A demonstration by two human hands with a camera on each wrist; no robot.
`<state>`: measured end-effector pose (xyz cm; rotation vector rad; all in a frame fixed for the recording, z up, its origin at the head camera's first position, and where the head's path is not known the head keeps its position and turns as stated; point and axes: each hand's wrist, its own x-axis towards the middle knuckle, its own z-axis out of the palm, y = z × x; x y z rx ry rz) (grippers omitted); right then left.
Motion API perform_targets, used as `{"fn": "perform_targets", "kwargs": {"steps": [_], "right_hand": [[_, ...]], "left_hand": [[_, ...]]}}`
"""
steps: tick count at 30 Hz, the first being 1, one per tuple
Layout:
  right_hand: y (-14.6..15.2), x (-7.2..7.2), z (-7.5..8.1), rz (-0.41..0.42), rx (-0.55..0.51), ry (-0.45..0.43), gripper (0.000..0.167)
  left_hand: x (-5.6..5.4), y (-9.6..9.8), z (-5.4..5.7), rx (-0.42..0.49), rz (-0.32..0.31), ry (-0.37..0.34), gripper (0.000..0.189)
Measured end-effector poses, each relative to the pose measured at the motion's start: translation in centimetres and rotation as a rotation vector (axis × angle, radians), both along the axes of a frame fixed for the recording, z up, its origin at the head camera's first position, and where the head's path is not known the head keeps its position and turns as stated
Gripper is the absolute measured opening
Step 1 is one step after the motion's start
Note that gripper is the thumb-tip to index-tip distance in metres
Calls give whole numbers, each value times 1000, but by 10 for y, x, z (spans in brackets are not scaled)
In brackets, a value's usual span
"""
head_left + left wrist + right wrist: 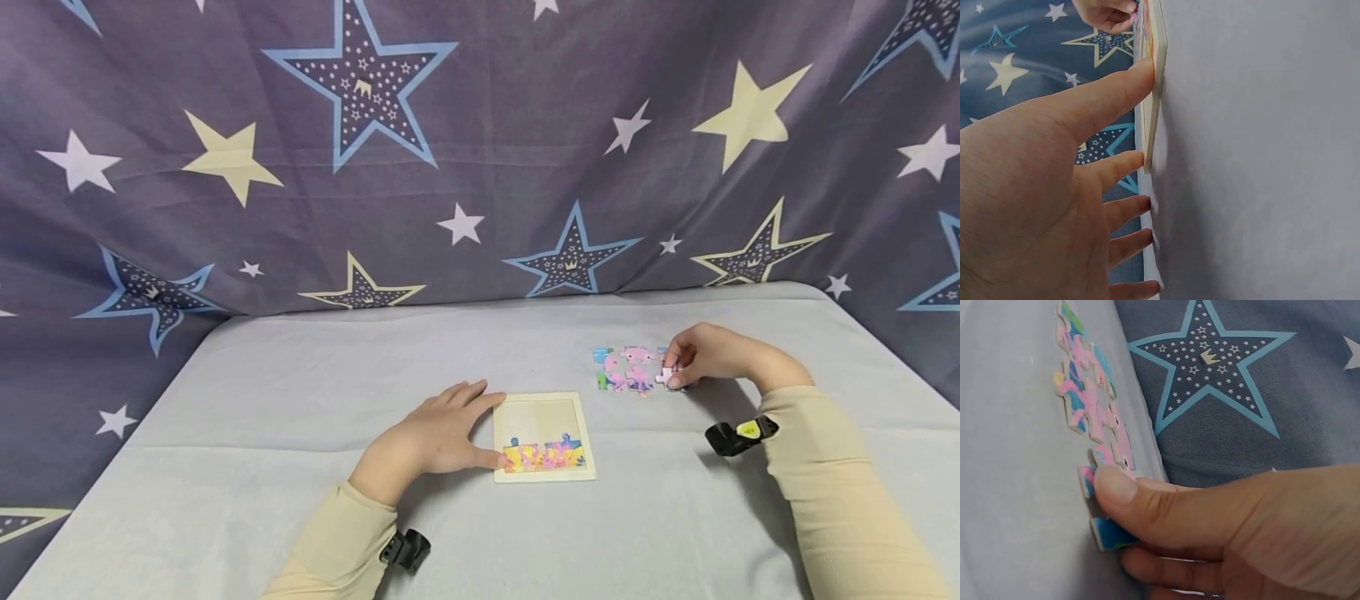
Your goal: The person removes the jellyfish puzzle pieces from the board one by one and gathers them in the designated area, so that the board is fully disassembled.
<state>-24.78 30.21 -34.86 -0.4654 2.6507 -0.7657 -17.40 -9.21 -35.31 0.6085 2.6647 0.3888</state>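
A square wooden puzzle tray lies on the table, its bottom row filled with joined colourful pieces. My left hand is spread at the tray's left side. Its thumb rests on the lower left rim and its index finger touches the upper left corner, as the left wrist view also shows. Farther right, my right hand pinches a puzzle piece between thumb and fingers. That piece is partly hidden by the thumb. Beside it lies a group of pink and blue puzzle pieces, and a blue piece shows below the thumb.
A pale grey cloth covers the table, with a low crease running across it. Behind hangs a dark curtain printed with stars. Each wrist carries a small black camera, such as the right one.
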Motion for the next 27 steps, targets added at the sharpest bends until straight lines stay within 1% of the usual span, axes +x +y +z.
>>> {"fn": "perform_targets", "kwargs": {"steps": [5, 14, 17, 22, 27], "right_hand": [[-2, 1, 3, -4, 40, 26, 23], [-5, 3, 7, -8, 80, 25, 24], [-7, 4, 9, -10, 88, 57, 25], [-21, 6, 13, 20, 53, 108, 22], [-41, 11, 18, 64, -12, 90, 20]], "left_hand": [[0, 0, 0, 2, -4, 1, 89], [0, -1, -1, 8, -17, 13, 89], [0, -1, -1, 10, -15, 11, 89], [0, -1, -1, 13, -11, 10, 89], [0, -1, -1, 9, -13, 12, 89]]}}
